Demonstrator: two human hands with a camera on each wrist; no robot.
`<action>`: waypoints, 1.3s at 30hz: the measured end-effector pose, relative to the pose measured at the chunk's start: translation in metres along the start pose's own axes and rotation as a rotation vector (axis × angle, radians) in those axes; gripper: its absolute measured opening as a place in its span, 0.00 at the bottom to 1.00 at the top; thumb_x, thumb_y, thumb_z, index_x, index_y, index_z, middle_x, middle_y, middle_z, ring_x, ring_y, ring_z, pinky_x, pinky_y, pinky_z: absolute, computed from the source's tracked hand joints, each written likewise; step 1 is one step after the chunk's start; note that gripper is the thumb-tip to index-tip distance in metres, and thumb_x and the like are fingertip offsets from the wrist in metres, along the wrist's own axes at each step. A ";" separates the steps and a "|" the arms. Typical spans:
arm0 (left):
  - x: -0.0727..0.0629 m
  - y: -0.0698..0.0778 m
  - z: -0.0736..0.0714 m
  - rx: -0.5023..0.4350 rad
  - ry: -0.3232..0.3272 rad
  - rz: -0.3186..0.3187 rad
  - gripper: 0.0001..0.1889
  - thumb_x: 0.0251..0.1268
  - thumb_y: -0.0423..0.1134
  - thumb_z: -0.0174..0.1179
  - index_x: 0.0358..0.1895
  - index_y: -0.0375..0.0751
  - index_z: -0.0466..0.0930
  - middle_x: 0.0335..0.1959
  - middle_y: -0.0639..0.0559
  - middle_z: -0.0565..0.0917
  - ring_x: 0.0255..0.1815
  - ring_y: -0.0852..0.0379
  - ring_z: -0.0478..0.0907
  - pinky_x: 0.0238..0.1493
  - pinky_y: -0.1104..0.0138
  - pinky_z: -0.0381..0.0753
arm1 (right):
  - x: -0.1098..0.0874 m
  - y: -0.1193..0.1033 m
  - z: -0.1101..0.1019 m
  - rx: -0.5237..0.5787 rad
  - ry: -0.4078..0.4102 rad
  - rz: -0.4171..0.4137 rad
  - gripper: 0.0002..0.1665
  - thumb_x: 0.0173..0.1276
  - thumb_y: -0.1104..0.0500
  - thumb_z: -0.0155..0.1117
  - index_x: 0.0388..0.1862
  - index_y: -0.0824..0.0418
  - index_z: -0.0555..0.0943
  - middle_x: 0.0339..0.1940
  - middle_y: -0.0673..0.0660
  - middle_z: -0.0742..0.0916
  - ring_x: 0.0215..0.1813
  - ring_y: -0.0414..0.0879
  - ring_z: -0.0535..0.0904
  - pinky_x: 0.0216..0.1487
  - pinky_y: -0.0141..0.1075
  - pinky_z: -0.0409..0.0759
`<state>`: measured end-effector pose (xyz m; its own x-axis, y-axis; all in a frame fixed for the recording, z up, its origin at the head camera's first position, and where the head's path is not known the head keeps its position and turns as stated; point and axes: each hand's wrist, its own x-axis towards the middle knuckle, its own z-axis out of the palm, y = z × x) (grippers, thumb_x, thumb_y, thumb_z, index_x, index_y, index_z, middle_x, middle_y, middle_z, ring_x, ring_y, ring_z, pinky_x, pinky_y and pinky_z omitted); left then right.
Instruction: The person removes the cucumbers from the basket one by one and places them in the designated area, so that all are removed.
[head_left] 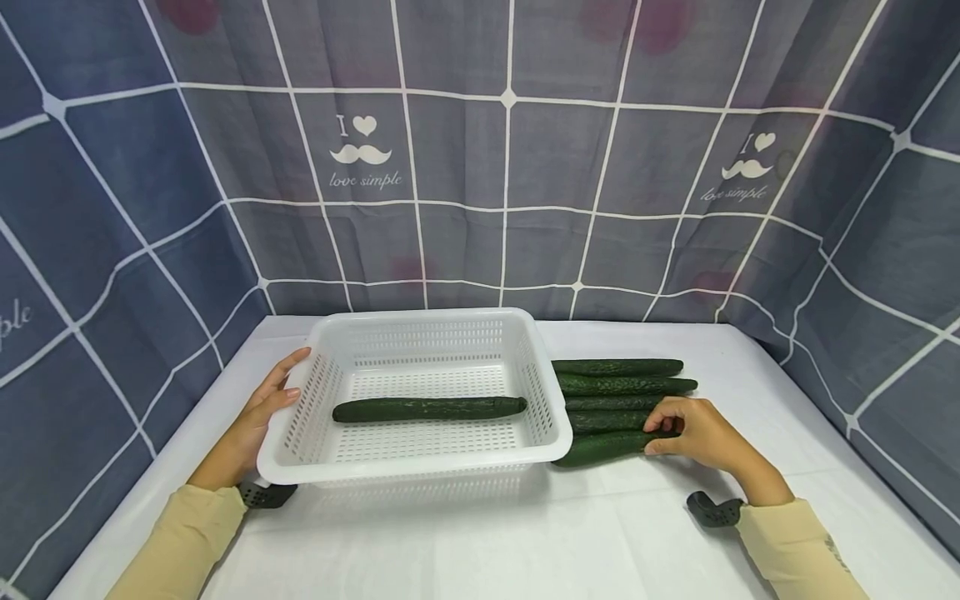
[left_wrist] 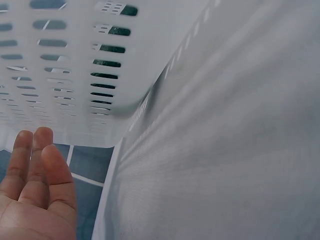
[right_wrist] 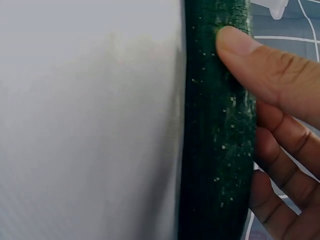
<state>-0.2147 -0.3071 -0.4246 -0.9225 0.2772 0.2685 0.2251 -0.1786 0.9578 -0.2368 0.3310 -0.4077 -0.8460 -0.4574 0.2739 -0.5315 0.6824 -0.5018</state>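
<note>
A white perforated plastic basket stands on the table with one dark green cucumber lying lengthwise inside. My left hand is at the basket's left side, its fingers extended along the wall; the left wrist view shows the straight fingers beside the slotted wall. Right of the basket, several cucumbers lie side by side, their left ends by the rim. With my right hand I grip the nearest cucumber near its right end. Up close, the thumb presses one side of it and the fingers curl along the other.
A white cloth covers the table. Dark grey-blue checked curtains enclose the back and both sides. Each wrist carries a black camera mount, such as the right one.
</note>
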 end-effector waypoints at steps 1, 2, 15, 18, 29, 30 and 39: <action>0.000 0.000 0.000 0.000 0.005 -0.003 0.31 0.83 0.33 0.40 0.80 0.71 0.66 0.70 0.60 0.72 0.61 0.59 0.76 0.51 0.61 0.84 | 0.000 0.000 -0.001 0.009 0.001 -0.008 0.16 0.51 0.62 0.90 0.34 0.51 0.90 0.31 0.39 0.83 0.32 0.33 0.74 0.32 0.33 0.75; 0.000 0.001 0.001 -0.001 0.005 -0.005 0.31 0.83 0.33 0.41 0.80 0.71 0.66 0.70 0.60 0.71 0.61 0.59 0.76 0.51 0.61 0.84 | -0.001 0.001 -0.003 0.024 0.004 -0.018 0.15 0.52 0.63 0.90 0.34 0.52 0.90 0.31 0.39 0.83 0.32 0.34 0.75 0.32 0.33 0.76; -0.001 0.002 0.001 -0.005 -0.003 -0.003 0.31 0.83 0.33 0.41 0.79 0.71 0.66 0.70 0.59 0.71 0.60 0.59 0.76 0.50 0.61 0.84 | 0.002 -0.001 -0.015 0.184 -0.080 -0.116 0.11 0.65 0.69 0.79 0.45 0.63 0.90 0.37 0.46 0.90 0.39 0.35 0.83 0.39 0.32 0.83; -0.001 0.002 0.000 -0.005 -0.015 -0.002 0.31 0.84 0.33 0.41 0.79 0.71 0.66 0.69 0.59 0.71 0.60 0.60 0.76 0.50 0.62 0.85 | 0.004 -0.004 -0.017 0.255 -0.115 -0.125 0.12 0.67 0.70 0.77 0.48 0.67 0.89 0.39 0.53 0.91 0.41 0.36 0.85 0.42 0.32 0.84; -0.001 0.002 0.000 -0.015 -0.014 -0.003 0.30 0.84 0.34 0.43 0.79 0.71 0.66 0.70 0.61 0.72 0.60 0.61 0.77 0.51 0.62 0.85 | 0.015 -0.016 -0.021 0.597 -0.275 -0.151 0.16 0.71 0.77 0.68 0.56 0.82 0.79 0.53 0.54 0.91 0.54 0.43 0.88 0.53 0.32 0.86; -0.001 0.002 0.001 -0.009 -0.012 -0.003 0.30 0.84 0.34 0.43 0.79 0.71 0.66 0.70 0.61 0.72 0.61 0.61 0.77 0.52 0.62 0.84 | 0.016 -0.017 -0.022 0.614 -0.288 -0.152 0.17 0.72 0.77 0.67 0.57 0.82 0.79 0.53 0.54 0.91 0.54 0.43 0.88 0.54 0.32 0.85; -0.001 0.002 0.002 0.024 0.007 -0.017 0.31 0.84 0.34 0.42 0.80 0.72 0.65 0.71 0.62 0.71 0.61 0.60 0.76 0.52 0.62 0.83 | 0.029 -0.026 -0.026 0.707 -0.398 -0.154 0.17 0.74 0.77 0.63 0.60 0.80 0.79 0.57 0.51 0.90 0.56 0.42 0.87 0.57 0.33 0.85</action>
<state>-0.2122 -0.3058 -0.4226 -0.9284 0.2736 0.2513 0.2166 -0.1511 0.9645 -0.2489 0.3148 -0.3649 -0.6169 -0.7750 0.1370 -0.3754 0.1368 -0.9167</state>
